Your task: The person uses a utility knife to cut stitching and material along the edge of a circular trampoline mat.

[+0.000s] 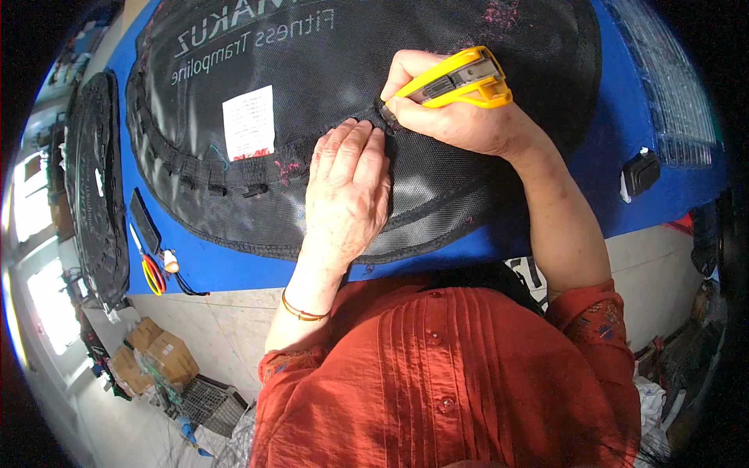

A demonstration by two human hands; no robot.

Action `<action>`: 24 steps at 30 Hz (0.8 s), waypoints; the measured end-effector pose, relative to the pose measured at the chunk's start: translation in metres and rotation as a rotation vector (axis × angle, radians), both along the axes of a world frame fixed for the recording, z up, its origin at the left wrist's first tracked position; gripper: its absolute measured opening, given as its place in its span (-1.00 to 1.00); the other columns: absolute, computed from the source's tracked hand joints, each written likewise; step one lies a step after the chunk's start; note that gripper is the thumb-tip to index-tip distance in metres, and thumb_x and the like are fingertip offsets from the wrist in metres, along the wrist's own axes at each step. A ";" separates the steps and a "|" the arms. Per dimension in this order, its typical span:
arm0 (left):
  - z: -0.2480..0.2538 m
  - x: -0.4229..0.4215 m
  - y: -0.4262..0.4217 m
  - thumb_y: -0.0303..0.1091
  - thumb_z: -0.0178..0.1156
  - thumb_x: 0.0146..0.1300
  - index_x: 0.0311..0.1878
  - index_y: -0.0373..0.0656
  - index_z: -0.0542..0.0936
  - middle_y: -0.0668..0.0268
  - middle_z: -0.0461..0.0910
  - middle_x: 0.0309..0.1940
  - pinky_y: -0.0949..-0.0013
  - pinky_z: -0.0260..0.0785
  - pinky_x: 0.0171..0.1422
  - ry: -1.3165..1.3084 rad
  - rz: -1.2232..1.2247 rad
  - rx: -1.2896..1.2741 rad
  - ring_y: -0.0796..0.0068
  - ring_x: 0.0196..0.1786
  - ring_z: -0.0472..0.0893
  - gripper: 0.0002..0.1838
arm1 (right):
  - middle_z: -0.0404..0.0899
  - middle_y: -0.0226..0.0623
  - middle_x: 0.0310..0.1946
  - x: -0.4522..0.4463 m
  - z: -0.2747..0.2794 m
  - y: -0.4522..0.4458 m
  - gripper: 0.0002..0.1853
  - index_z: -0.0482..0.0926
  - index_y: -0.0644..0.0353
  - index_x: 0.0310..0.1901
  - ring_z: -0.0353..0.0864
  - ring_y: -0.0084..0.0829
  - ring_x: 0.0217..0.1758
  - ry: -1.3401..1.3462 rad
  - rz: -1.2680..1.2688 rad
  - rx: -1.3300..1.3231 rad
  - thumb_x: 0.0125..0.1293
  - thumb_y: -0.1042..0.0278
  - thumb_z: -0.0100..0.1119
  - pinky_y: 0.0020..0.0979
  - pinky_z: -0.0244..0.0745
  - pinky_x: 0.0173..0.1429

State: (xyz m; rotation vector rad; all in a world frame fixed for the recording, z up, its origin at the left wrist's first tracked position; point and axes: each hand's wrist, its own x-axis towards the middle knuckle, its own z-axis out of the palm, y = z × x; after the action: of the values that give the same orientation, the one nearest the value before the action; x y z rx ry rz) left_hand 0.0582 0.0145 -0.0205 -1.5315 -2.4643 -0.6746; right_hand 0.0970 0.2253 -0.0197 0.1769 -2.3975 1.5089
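A round black trampoline mat (437,179) with reversed white "Fitness Trampoline" lettering lies over the blue tabletop. My left hand (347,183) rests on it, fingers side by side and laid flat, their tips at the sewn black webbing strip (292,161). Just right of those fingertips, my right hand (460,121) is closed around a yellow utility knife (460,80). The knife slants down to the left, its front end against the strip; the blade is too hidden to make out. A white printed label (249,123) is attached to the mat left of my hands.
Orange-handled scissors (153,273) and a dark flat object (145,221) lie at the left on the blue tabletop (199,273). Clear plastic packs (671,101) and a small black item (641,173) are at the right. Another black mat (95,187) stands far left, above cardboard boxes (168,357).
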 end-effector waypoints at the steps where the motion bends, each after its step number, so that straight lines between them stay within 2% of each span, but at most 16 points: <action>1: 0.000 0.000 0.000 -0.54 0.27 0.24 0.16 -0.30 0.60 0.03 0.58 0.13 0.06 0.42 0.38 0.002 0.000 -0.001 0.00 0.25 0.56 -0.61 | 0.60 -0.40 -0.37 0.000 0.000 0.000 -0.93 0.57 0.16 -0.23 0.62 -0.54 -0.30 -0.003 0.004 -0.015 0.32 0.48 0.28 -0.50 0.53 -0.17; 8: -0.003 0.000 -0.001 -0.55 0.27 0.24 0.15 -0.32 0.59 0.03 0.59 0.12 0.06 0.42 0.37 0.001 -0.009 0.009 0.00 0.25 0.56 -0.62 | 0.60 -0.40 -0.37 -0.001 0.001 0.004 -0.92 0.56 0.16 -0.23 0.63 -0.54 -0.29 -0.019 0.024 0.005 0.32 0.46 0.29 -0.49 0.53 -0.16; 10: -0.004 -0.001 -0.001 -0.47 0.30 0.21 0.13 -0.37 0.58 0.02 0.56 0.13 -0.02 0.35 0.41 0.007 -0.026 0.009 0.01 0.27 0.53 -0.59 | 0.60 -0.40 -0.37 -0.001 0.002 0.005 -0.92 0.56 0.16 -0.23 0.63 -0.53 -0.30 0.012 0.045 0.021 0.33 0.46 0.29 -0.48 0.53 -0.16; 14: -0.003 0.000 -0.001 -0.47 0.30 0.21 0.13 -0.37 0.58 0.02 0.56 0.13 -0.02 0.35 0.41 0.011 -0.023 0.005 0.02 0.27 0.53 -0.60 | 0.60 -0.39 -0.37 0.001 0.002 0.007 -0.92 0.56 0.16 -0.23 0.63 -0.53 -0.30 -0.003 0.050 0.051 0.33 0.46 0.29 -0.48 0.53 -0.16; 16: 0.001 0.001 0.000 -0.55 0.28 0.23 0.14 -0.30 0.59 0.05 0.59 0.12 0.06 0.43 0.37 0.006 -0.004 0.010 0.00 0.24 0.56 -0.62 | 0.60 -0.38 -0.37 0.000 0.000 0.008 -0.92 0.55 0.16 -0.23 0.63 -0.51 -0.30 0.044 0.058 0.073 0.33 0.47 0.28 -0.48 0.53 -0.15; 23: -0.001 0.001 0.000 -0.55 0.28 0.23 0.14 -0.29 0.59 0.05 0.59 0.11 0.06 0.43 0.36 0.004 -0.007 0.019 0.01 0.23 0.56 -0.62 | 0.62 -0.37 -0.37 0.001 0.001 0.010 -0.91 0.55 0.17 -0.25 0.65 -0.47 -0.29 0.009 0.096 0.017 0.30 0.48 0.29 -0.46 0.54 -0.14; 24: 0.000 0.001 0.001 -0.55 0.28 0.23 0.14 -0.29 0.59 0.05 0.59 0.11 0.06 0.43 0.36 0.000 -0.007 0.021 0.00 0.23 0.56 -0.62 | 0.62 -0.37 -0.37 0.002 0.001 0.012 -0.91 0.55 0.18 -0.25 0.65 -0.47 -0.29 0.050 0.095 0.079 0.30 0.48 0.29 -0.46 0.54 -0.14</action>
State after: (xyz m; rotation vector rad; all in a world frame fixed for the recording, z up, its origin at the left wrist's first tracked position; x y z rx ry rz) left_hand 0.0591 0.0150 -0.0204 -1.5327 -2.4448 -0.6998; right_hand 0.0988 0.2370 -0.0184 0.3470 -2.4425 1.4323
